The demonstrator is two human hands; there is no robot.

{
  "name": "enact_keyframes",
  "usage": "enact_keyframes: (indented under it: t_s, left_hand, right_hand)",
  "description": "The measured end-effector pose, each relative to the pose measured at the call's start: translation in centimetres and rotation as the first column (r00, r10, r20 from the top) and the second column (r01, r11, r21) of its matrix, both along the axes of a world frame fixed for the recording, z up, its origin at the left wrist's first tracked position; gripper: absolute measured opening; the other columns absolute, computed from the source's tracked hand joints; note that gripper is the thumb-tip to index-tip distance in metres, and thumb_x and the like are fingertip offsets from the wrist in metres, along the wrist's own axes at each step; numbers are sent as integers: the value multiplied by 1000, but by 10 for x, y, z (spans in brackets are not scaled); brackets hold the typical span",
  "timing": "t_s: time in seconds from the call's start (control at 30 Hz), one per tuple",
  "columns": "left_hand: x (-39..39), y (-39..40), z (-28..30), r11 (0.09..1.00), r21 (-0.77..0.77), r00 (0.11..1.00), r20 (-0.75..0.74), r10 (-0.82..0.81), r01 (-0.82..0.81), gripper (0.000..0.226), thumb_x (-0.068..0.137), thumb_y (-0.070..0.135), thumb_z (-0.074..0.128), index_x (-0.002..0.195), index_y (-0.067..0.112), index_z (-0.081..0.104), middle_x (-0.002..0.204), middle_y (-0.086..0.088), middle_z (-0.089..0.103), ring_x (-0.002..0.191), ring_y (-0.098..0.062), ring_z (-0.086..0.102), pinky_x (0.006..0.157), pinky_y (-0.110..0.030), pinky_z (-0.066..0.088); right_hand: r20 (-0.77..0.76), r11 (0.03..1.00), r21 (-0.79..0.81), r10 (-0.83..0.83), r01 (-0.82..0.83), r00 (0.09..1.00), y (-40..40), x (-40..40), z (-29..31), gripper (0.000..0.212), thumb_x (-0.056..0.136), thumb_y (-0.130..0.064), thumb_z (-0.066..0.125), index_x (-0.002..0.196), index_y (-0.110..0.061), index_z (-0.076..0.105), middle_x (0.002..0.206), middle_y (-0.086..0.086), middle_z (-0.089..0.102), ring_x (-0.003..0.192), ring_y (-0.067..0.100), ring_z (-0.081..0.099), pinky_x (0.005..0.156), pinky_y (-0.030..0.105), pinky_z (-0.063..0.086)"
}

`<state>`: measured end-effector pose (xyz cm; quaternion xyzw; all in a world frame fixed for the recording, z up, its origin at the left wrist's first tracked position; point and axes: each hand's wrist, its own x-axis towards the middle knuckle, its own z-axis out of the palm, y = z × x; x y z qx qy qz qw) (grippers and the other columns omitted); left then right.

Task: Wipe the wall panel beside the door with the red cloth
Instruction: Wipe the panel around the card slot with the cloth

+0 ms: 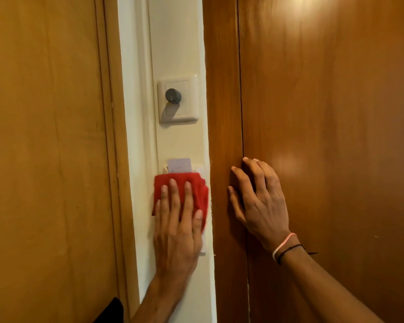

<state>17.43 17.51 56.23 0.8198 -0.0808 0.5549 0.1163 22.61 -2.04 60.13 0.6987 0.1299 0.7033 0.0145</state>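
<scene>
Left grip (176, 231) presses red cloth (196, 194) on wall panel (180, 141).

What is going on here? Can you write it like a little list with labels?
place: cream wall panel between wooden surfaces
left hand: flat on the red cloth, pressing it to the panel
right hand: empty, resting flat on the brown wood
above cloth: white card in its holder
higher up: dial switch

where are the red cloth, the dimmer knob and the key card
red cloth (197, 192), head view, bare right part
dimmer knob (173, 96), head view, front face
key card (179, 164), head view, part above the cloth
</scene>
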Motion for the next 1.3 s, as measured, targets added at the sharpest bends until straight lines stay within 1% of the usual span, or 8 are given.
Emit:
enact_keyframes:
  t_s: [0.43,0.53,0.67,0.8,0.9,1.03,1.17,1.3]
  left_hand:
    - [15,7,-7,997,-75,999,47,14,-11,57,100,33,36,149,7,27,156,-18,29,146,-36,25,112,-57,37]
    - [13,4,-13,987,162,996,91,-10,-5,54,102,36,32,147,6,34,153,-20,33,144,-39,27,111,-58,37]
    - [12,-2,4,981,-191,997,71,-24,37,55,102,33,32,152,11,20,159,-15,23,149,-33,18,117,-54,28]
    - [15,4,-9,995,97,995,100,-17,7,54,104,35,24,150,5,26,155,-21,30,145,-39,25,111,-59,37]
    - [14,13,1,992,-124,996,86,-6,17,57,104,38,23,150,4,27,155,-20,31,144,-38,27,110,-58,39]
    - [14,8,-7,986,165,994,107,-32,14,55,105,38,21,147,3,33,152,-22,35,143,-40,29,108,-59,39]
    - [10,-7,-3,994,-106,999,54,-5,11,55,105,36,22,152,8,22,158,-18,25,148,-36,18,117,-55,29]
    - [14,-2,-10,997,81,998,64,11,-16,54,104,36,26,150,7,25,156,-20,29,146,-37,23,113,-56,35]
  right_hand:
    - [14,1000,-7,-9,9,1000,1,1,0,48,102,-42,52,141,-14,56,149,19,54,141,33,42,120,47,41]
    - [20,1000,2,-5,5,1000,1,0,1,47,102,-41,53,140,-13,56,149,19,54,141,34,42,119,47,42]
    - [15,1000,0,-7,7,1000,2,-3,1,47,101,-40,55,139,-13,58,148,19,55,140,33,42,118,48,44]
    - [5,1000,5,-12,12,1000,2,-3,1,47,101,-40,55,139,-13,58,148,19,56,140,33,42,117,48,47]
    - [8,1000,0,-24,24,1000,2,-3,2,47,101,-41,55,139,-13,58,148,19,55,140,34,42,116,49,47]
    - [1,1000,2,-19,19,1000,2,-3,1,46,102,-40,54,140,-13,58,149,20,54,141,34,41,119,48,43]
    - [-7,1000,-11,-16,16,1000,0,-2,1,47,103,-40,52,141,-13,57,150,20,53,142,34,41,119,48,43]
    - [0,999,-27,-47,47,999,-1,1,0,54,104,-41,50,150,-13,49,157,22,47,147,36,37,125,50,33]
